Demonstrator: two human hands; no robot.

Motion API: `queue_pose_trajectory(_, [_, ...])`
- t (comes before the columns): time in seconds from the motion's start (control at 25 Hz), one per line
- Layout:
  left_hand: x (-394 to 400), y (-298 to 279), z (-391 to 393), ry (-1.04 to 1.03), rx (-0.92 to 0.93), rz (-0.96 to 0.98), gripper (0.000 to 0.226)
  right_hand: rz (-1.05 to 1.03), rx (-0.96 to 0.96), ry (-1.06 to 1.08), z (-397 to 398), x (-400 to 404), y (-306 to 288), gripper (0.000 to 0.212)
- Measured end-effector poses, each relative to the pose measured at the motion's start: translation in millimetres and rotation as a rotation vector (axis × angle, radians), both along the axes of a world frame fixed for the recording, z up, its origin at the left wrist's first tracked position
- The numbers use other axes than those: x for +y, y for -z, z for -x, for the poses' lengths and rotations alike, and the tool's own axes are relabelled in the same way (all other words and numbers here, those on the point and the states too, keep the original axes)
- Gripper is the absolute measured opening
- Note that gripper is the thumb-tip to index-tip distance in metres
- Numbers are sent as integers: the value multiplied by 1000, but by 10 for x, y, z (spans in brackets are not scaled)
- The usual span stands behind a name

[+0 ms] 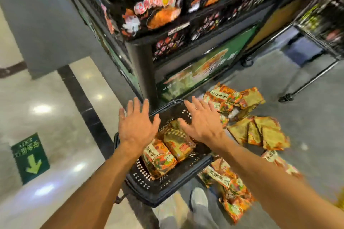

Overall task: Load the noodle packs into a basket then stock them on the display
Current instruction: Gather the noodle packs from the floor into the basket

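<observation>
Black perforated plastic is forming the walls of a rectangular shopping basket (160, 188) that is sitting on the floor at the centre of the head view, with orange and yellow printed noodle packs (168, 151) lying inside it, two of them side by side and plainly showing. Both bare hands are hovering over the basket with fingers spread straight, holding nothing: the left hand (136, 125) is hanging above the basket's rim at 10 o'clock, and the right hand (202, 121) is hanging above its 1 o'clock corner. More packs of the same orange and yellow kind are lying loose on the grey floor outside the basket: a heap (232, 99) at 2 o'clock from it, a fanned row (260, 133) at 3 o'clock, and another pile (228, 189) at 5 o'clock just beside its near wall. At 12 o'clock a black metal display rack (141, 69) is standing, its shelves bearing dark red and black snack bags (156, 5), blurred by motion. At 8 o'clock a green square floor sticker with a pale arrow (30, 158) is lying on glossy cream tiles. A grey shoe (200, 201) is showing at 6 o'clock.
</observation>
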State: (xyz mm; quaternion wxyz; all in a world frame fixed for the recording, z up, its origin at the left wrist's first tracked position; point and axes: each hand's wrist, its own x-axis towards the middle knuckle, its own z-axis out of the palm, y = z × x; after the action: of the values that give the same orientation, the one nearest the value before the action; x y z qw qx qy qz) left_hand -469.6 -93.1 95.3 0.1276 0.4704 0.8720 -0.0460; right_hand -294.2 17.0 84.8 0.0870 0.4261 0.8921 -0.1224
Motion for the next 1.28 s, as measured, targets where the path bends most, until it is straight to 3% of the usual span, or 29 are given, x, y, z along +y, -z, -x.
queue_pose_trajectory(0.16, [153,-1048,-508,118,-29,-116,70,-63,66,138,-541,-85,-1061,75])
queue_pose_trajectory(0.28, [253,-1489,-981,246,-2,-157,70,-126,74,232,-1187,-169,-1519,72])
queue_pose_trajectory(0.68, [672,-1690,-3118,646,64,-134,77,-194,74,647,-3968,-556,-1817,75])
queue_pose_trajectory(0.96, [774,-1063,-4347,867,54,-32,77,-92,-31,871,-5297,-1065,-1156,83])
queue_pose_trajectory(1.28, [1045,751,-4818,1141,16,218,75,47,-181,1120,-5669,-1658,548,84])
